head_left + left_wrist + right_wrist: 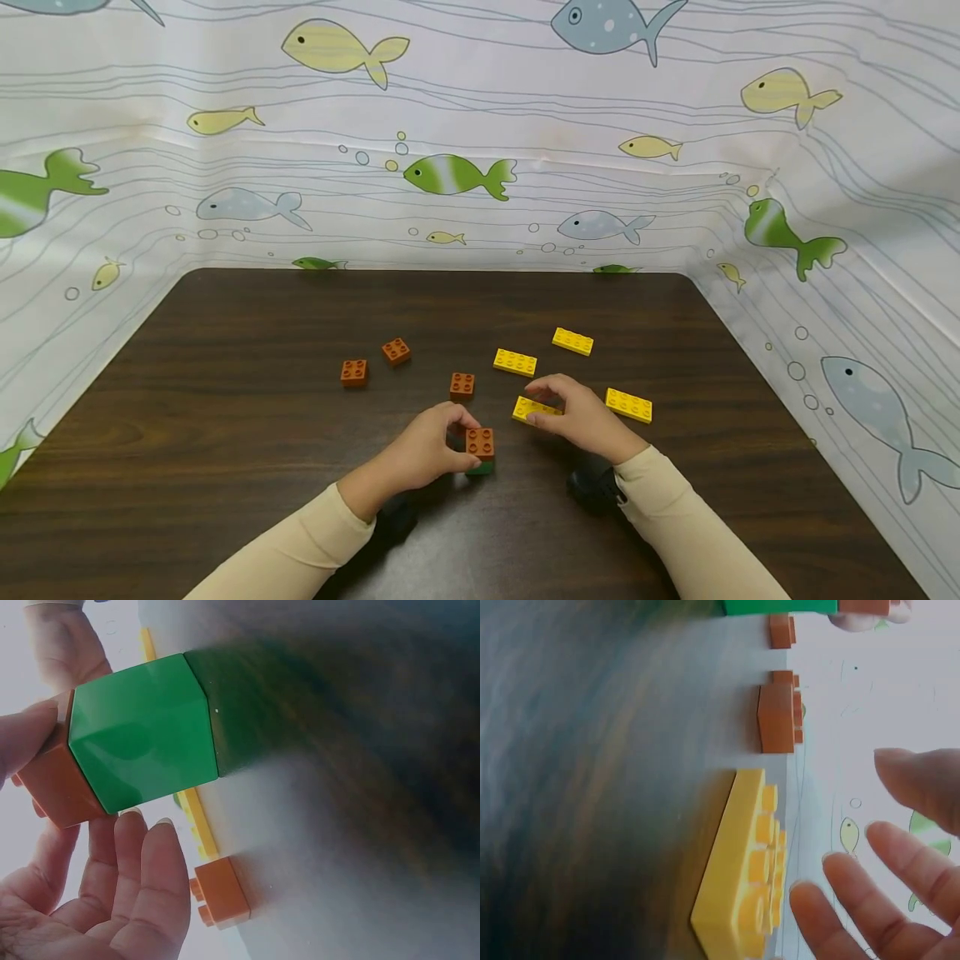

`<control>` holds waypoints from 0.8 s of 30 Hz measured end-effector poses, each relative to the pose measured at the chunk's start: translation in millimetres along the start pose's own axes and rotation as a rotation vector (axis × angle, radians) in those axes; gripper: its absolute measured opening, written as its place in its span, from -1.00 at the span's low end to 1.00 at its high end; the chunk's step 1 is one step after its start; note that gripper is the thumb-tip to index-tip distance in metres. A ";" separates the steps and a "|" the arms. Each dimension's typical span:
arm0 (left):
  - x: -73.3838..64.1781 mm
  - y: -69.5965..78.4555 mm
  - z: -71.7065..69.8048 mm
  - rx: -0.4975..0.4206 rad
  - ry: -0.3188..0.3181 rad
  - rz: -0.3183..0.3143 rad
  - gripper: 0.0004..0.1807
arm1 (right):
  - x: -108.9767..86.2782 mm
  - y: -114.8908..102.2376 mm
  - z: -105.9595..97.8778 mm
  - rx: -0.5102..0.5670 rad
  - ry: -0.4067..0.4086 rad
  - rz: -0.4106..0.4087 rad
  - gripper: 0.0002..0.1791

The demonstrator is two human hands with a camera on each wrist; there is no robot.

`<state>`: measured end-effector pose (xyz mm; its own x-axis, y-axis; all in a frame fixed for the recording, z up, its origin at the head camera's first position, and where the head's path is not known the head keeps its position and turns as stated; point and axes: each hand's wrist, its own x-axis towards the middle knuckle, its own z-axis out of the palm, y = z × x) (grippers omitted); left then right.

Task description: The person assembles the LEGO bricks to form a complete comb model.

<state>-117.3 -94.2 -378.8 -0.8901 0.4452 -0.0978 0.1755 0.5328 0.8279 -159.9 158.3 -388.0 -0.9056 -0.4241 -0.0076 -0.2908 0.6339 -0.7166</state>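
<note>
My left hand [423, 450] pinches a small orange brick [480, 442] between thumb and fingers. That brick sits on top of a taller green brick [142, 735], which stands upright on the table. Over a flat yellow brick [528, 408] hovers my right hand [583, 418], its thumb and fingers spread apart. In the right wrist view a gap shows between those fingertips [810, 900] and the yellow brick's studs. The right hand partly hides this brick in the head view.
Three loose orange bricks lie to the left and behind the stack, the nearest orange brick [462, 386] just beyond my left fingers. Three more yellow bricks lie around my right hand, one yellow brick [628, 406] at its right. A fish-patterned curtain [465, 217] borders the dark table [225, 400].
</note>
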 end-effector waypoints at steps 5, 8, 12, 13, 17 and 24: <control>-1.5 0.8 0.1 -0.004 0.002 -0.010 -0.66 | 0.4 2.0 -2.4 -0.040 -0.003 0.050 -0.56; -2.0 0.9 0.1 -0.007 0.002 -0.014 -0.66 | 0.4 3.3 -3.5 -0.063 -0.019 0.090 -0.55; -2.4 1.1 -0.1 -0.011 0.004 -0.017 -0.65 | 0.8 3.6 -4.0 -0.100 -0.038 0.123 -0.54; -2.7 1.2 -0.1 -0.013 0.003 -0.017 -0.65 | 0.9 3.8 -3.9 -0.112 -0.040 0.127 -0.54; -3.2 1.3 0.0 -0.013 0.001 -0.017 -0.65 | 1.0 4.1 -3.8 -0.175 -0.045 0.133 -0.54; -1.7 2.2 1.1 -0.010 -0.003 -0.013 -0.66 | 1.6 4.1 -3.9 -0.257 -0.054 0.144 -0.52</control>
<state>-115.0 -93.0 -377.4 -0.8912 0.4400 -0.1103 0.1595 0.5314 0.8319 -163.7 162.7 -388.2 -0.9275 -0.3474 -0.1380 -0.2358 0.8302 -0.5052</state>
